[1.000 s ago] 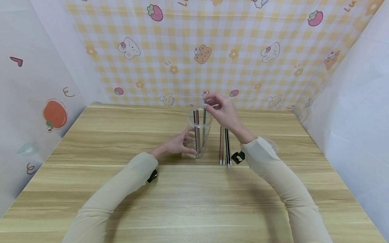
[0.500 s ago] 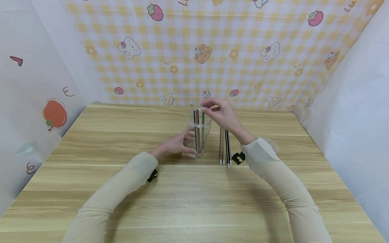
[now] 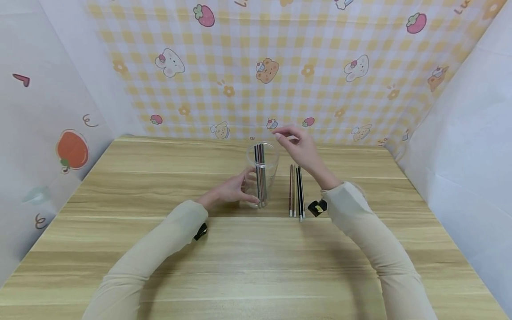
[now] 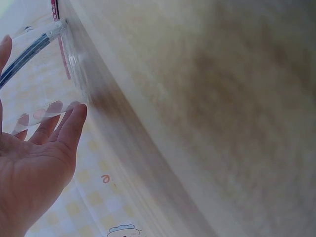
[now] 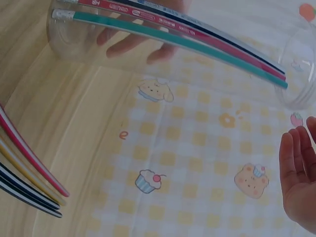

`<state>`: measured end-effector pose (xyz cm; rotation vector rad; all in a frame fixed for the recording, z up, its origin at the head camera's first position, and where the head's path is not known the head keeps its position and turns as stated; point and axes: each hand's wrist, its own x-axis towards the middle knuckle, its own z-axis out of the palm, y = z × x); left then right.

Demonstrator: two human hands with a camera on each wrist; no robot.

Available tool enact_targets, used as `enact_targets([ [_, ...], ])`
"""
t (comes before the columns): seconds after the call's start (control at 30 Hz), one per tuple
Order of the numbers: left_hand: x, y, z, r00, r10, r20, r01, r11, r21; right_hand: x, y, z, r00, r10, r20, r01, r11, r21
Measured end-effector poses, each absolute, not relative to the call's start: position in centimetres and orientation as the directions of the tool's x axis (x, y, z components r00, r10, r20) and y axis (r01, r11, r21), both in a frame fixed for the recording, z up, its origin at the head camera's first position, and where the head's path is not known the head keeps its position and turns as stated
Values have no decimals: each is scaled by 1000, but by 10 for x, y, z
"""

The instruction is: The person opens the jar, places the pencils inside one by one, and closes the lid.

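Note:
A tall clear plastic cup (image 3: pixel 273 174) stands upright on the table. My left hand (image 3: pixel 234 187) grips its lower part, thumb in front and fingers round the far side; in the left wrist view the fingers (image 4: pixel 74 126) curl about its wall. Inside lean three pencils: a green pencil (image 5: pixel 177 39), a red one and a dark one, eraser ends down. Above and right of the rim is my right hand (image 3: pixel 298 144), holding nothing, fingers loosely bent. On the table right of the cup lie several more pencils (image 3: pixel 295 191), red, yellow and black, white erasers towards me.
A clear round lid (image 3: pixel 358 189) is mostly hidden behind the right sleeve (image 3: pixel 348 206). Black wrist devices (image 3: pixel 318 207) hang below both cuffs. A yellow-checked cloth wall (image 3: pixel 240 98) backs the wooden table (image 3: pixel 256 266), with white walls on both sides.
My right hand lowered the green pencil into the cup, let go and moved up and right from the rim. The pencil now leans beside the others. The left hand stayed in place.

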<state>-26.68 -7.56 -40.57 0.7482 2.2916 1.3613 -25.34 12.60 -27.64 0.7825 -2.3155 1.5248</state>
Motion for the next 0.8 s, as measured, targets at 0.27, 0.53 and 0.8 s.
enact_targets([
  [0.27,-266,-76,-405,-785,619,-38,268,395,879,-278,155,-294,-859,-190,476,-510,240,-826],
  [0.53,-266,-75,-405,-790,611,-49,267,415,869,-295,184,-322,-968,-125,220,-244,236,-941],
  [0.8,-267,-75,-404,-793,607,-57,269,432,861,-300,201,-348,-988,-155,18,-58,257,-965],
])
